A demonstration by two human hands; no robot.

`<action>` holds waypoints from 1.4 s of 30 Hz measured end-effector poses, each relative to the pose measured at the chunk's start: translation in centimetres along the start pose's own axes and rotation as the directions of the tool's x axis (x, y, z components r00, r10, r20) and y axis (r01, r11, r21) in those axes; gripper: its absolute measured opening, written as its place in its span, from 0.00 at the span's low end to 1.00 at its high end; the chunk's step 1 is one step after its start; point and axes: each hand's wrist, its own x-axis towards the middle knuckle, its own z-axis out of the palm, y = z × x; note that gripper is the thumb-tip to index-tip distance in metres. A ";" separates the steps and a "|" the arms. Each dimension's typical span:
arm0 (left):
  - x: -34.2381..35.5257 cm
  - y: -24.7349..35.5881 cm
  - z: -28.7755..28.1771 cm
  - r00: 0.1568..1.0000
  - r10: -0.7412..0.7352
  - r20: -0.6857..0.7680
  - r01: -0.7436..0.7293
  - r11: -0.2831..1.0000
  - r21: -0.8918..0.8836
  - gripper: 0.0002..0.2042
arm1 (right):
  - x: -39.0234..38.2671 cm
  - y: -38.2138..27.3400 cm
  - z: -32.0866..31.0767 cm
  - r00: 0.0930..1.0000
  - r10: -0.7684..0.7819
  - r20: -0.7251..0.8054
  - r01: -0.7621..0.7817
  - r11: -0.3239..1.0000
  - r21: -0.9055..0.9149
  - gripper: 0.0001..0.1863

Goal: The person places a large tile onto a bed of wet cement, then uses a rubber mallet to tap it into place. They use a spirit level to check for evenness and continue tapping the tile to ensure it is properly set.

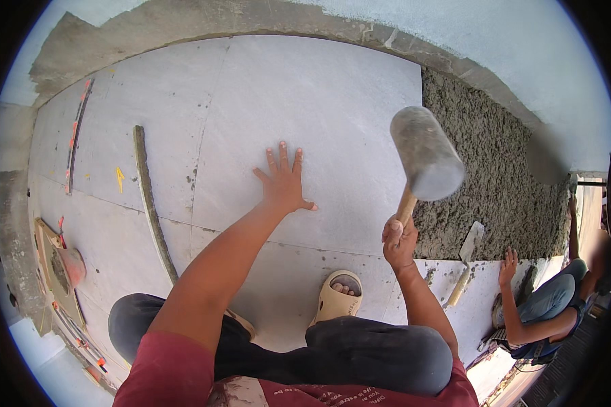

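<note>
My left hand point(282, 180) lies spread on a large pale grey tile point(332, 95), its fingers apart and nothing held. My right hand point(400, 241) grips the wooden handle of a rubber mallet point(426, 152), raised at the tile's right side with its grey head upward. Right of that tile is a bed of rough wet mortar point(495, 203). A trowel point(472, 241) with a pale handle lies at the mortar's near edge, to the right of my right hand.
A co-worker point(550, 319) crouches at the right, one hand by the mortar's edge. At left lie a long mortar-coated bar point(142, 163), a level point(78, 136) and a board with tools point(51, 264). A wall point(523, 61) curves along the far side. My sandalled foot point(336, 305) stands below.
</note>
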 end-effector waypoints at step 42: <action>4.0 -5.4 -5.4 0.956 -0.291 0.046 0.294 0.954 -0.064 0.74 | 19.7 -11.9 6.0 0.989 -0.150 0.016 0.145 0.974 0.172 0.30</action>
